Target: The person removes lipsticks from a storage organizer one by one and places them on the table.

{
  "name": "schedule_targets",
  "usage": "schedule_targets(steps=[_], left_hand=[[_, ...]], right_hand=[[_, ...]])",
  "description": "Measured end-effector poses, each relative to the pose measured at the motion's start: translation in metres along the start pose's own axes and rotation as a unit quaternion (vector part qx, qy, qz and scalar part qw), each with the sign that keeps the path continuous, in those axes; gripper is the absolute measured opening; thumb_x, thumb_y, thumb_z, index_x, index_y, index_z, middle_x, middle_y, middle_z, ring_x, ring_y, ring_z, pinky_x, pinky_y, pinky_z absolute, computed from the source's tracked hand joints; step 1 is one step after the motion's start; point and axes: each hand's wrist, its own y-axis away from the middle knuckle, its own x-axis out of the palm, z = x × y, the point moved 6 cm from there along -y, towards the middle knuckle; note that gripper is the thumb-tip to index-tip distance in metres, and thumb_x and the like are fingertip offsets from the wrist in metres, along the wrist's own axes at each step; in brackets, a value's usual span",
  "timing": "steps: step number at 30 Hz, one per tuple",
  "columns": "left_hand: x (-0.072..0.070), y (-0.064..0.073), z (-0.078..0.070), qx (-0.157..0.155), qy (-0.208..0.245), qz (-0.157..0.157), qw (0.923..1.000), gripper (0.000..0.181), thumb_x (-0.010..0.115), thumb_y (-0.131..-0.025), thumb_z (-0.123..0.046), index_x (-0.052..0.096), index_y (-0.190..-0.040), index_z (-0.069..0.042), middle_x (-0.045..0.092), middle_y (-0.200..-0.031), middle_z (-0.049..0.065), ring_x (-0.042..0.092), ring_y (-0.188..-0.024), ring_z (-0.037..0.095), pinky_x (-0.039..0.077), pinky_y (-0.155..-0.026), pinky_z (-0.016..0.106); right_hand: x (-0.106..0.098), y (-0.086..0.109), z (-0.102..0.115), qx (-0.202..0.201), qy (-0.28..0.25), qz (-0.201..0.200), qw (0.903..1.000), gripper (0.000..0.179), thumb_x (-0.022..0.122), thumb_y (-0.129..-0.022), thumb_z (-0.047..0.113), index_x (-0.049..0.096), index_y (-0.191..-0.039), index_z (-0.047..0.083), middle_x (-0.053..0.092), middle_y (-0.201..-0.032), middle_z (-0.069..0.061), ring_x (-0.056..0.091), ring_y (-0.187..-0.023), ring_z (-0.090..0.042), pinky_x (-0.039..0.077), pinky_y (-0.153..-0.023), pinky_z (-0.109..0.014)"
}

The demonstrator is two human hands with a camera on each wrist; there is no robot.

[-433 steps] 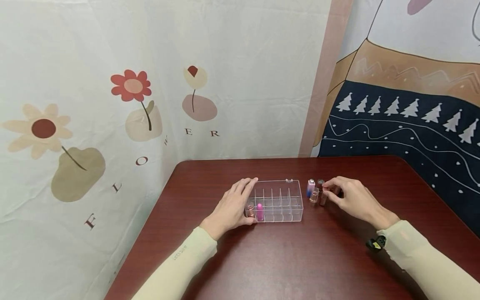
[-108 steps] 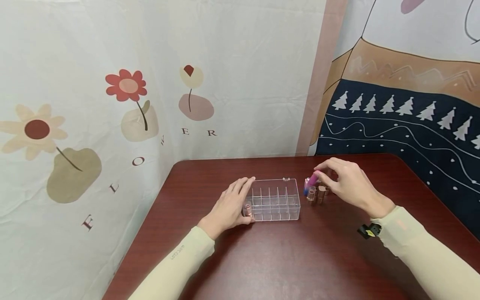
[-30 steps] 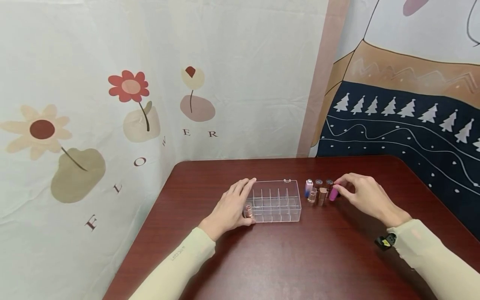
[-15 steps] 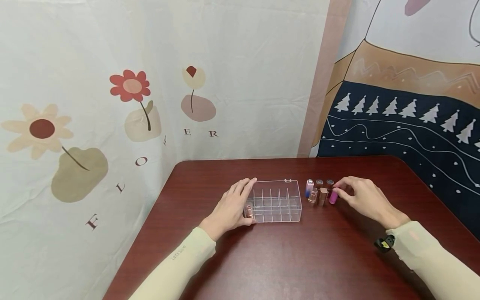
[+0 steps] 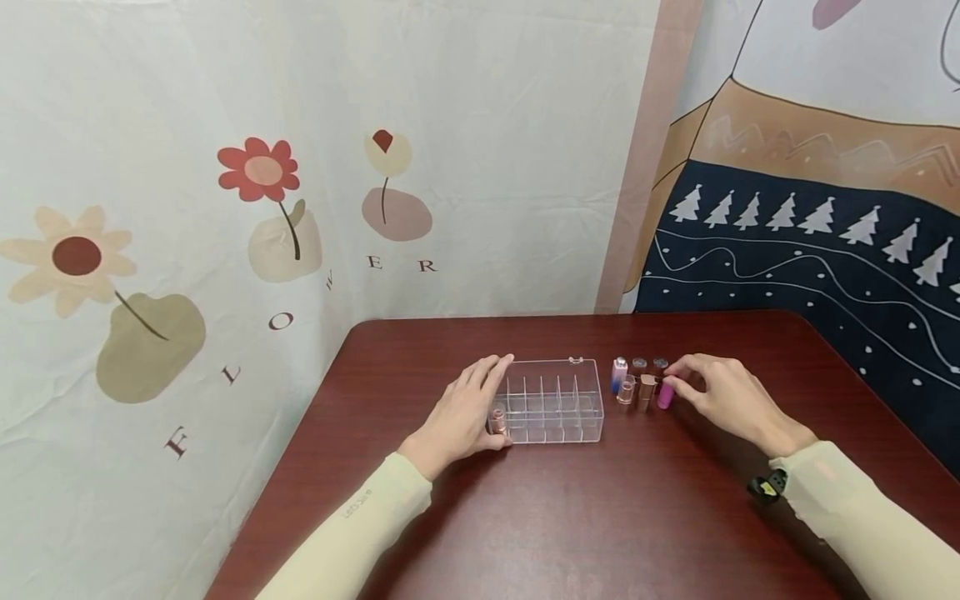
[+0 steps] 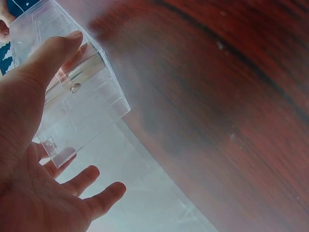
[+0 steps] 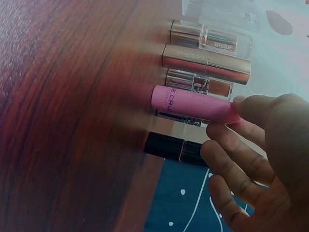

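Note:
My left hand (image 5: 457, 408) grips the left end of a clear divided box (image 5: 558, 412), thumb in front and fingers behind. One rose-coloured lipstick (image 5: 498, 422) stands in the box's front left compartment. My right hand (image 5: 727, 396) pinches the top of a pink lipstick (image 5: 665, 394) between thumb and fingertips. In the right wrist view the pink lipstick (image 7: 193, 104) is upright at the table, though whether its base touches cannot be told. Beside it stand a brown lipstick (image 5: 645, 392), a clear-capped tube (image 5: 626, 392) and a pink-and-blue tube (image 5: 618, 377).
Behind the front tubes stand two dark-topped tubes (image 5: 639, 367). A black tube (image 7: 164, 145) shows beyond the pink one in the right wrist view. The dark red table (image 5: 555, 517) meets a flower-printed cloth (image 5: 487, 167) at the back.
The pink lipstick stood in the box's second front compartment at first. Later my right hand held it above the tubes, then brought it to the group's right. Little has moved over the last second.

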Motion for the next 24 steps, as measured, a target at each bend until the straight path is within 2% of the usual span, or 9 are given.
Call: schedule_targets(steps=[7,14,19,24], left_hand=[[0.001,0.000,0.000,0.000,-0.005,0.000,1.0000,0.139,0.110,-0.078,-0.048,0.027,-0.183,-0.012,0.048,-0.178,0.020,0.055,-0.160,0.046,0.060,-0.120,0.067],[0.000,-0.002,0.000,0.009,-0.012,-0.003,0.9999,0.138,0.109,-0.079,-0.051,0.027,-0.184,-0.012,0.049,-0.177,0.019,0.056,-0.159,0.046,0.061,-0.119,0.065],[-0.001,-0.002,0.002,0.006,-0.009,0.002,0.9999,0.138,0.109,-0.079,-0.052,0.027,-0.184,-0.013,0.049,-0.177,0.019,0.056,-0.159,0.046,0.061,-0.118,0.066],[-0.001,-0.001,0.004,0.007,0.001,0.006,1.0000,0.138,0.109,-0.079,-0.052,0.028,-0.184,-0.014,0.050,-0.176,0.018,0.055,-0.159,0.046,0.061,-0.118,0.067]], right_hand=[[-0.001,-0.001,0.000,0.003,0.000,0.003,1.0000,0.022,0.087,-0.107,0.028,0.086,-0.124,0.015,0.087,-0.107,-0.003,0.074,-0.093,-0.020,0.064,-0.082,-0.045],[-0.009,-0.002,0.001,-0.003,0.004,-0.018,0.9998,0.022,0.088,-0.106,0.027,0.086,-0.124,0.015,0.085,-0.111,-0.005,0.072,-0.092,-0.020,0.061,-0.078,-0.034],[-0.014,-0.003,0.010,-0.013,0.005,-0.039,0.9991,0.021,0.089,-0.105,0.023,0.085,-0.124,0.015,0.083,-0.118,-0.009,0.076,-0.097,-0.023,0.064,-0.080,-0.036],[-0.017,-0.005,0.025,-0.028,0.010,-0.057,0.9979,0.021,0.091,-0.103,0.019,0.086,-0.123,0.017,0.081,-0.114,-0.006,0.073,-0.095,-0.022,0.064,-0.078,-0.034]])
